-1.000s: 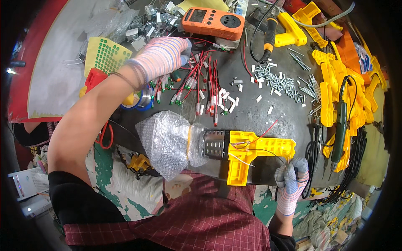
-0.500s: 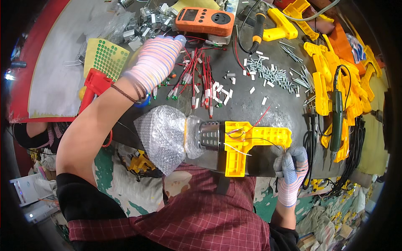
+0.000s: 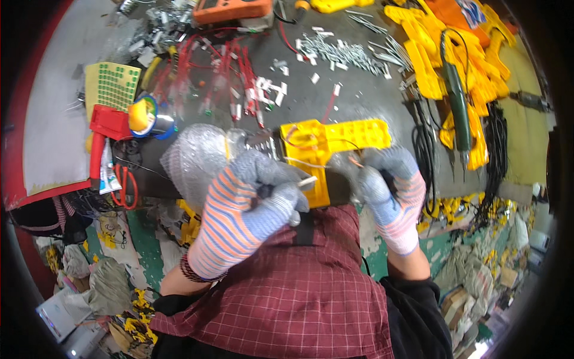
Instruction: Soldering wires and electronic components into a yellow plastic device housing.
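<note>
Far left of the yellow housing (image 3: 311, 149) lies a sticker sheet (image 3: 110, 90), its marks too small for reading. Just left of the housing is bubble wrap (image 3: 192, 164). Before the housing, your left hand (image 3: 242, 215) pinches a small white piece (image 3: 308, 180). The housing lies on the dark table (image 3: 379, 102). Beside its handle (image 3: 368, 133), your right hand (image 3: 394, 200) is closed on a dark wire (image 3: 341, 141).

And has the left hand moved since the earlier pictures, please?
Yes: against the orange meter, the left hand has come nearer the body and rightward, over to the yellow casing.
</note>
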A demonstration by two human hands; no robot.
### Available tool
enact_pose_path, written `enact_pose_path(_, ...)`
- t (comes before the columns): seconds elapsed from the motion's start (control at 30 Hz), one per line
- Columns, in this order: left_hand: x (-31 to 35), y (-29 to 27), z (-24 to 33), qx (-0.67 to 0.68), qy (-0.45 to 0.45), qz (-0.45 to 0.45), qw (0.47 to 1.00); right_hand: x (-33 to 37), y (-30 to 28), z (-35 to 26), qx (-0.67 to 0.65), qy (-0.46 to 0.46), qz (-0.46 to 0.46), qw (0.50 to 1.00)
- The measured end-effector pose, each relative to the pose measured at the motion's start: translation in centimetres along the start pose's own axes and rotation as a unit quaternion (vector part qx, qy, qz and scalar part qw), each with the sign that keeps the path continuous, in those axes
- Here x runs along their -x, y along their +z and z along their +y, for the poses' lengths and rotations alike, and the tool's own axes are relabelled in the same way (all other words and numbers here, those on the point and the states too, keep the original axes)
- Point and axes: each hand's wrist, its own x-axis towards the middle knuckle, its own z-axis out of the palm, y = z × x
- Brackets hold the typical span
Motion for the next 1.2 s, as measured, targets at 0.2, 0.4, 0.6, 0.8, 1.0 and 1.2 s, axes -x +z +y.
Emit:
enact_pose_path(0.2,-0.3,2.7,-3.1,0.130,-0.018,-0.041,0.990,1.0,0.8,0.1,-0.028,0.025,-0.072,0.997)
enact_pose_path(0.4,0.8,2.5,-3.6,0.199,0.016,-0.026,0.980,2.2,0.4,-0.2,-0.007,0.028,-0.044,0.999)
enact_pose_path(0.6,1.5,1.4,-4.4,0.081,0.102,0.046,0.990,2.2,0.4,-1.6,0.014,0.058,-0.086,0.994)
enact_pose_path(0.8,1.1,1.0,-4.6,-0.042,0.217,0.051,0.974,1.6,0.7,-1.6,0.085,0.037,-0.118,0.989)
enact_pose_path(1.0,0.8,0.6,-5.1,-0.106,0.264,0.049,0.957,1.3,0.9,-2.1,0.097,0.043,-0.126,0.986)
enact_pose_path(1.2,-0.2,-0.5,-4.4,-0.306,0.372,0.012,0.876,0.5,1.0,-2.9,0.178,0.077,-0.161,0.968)
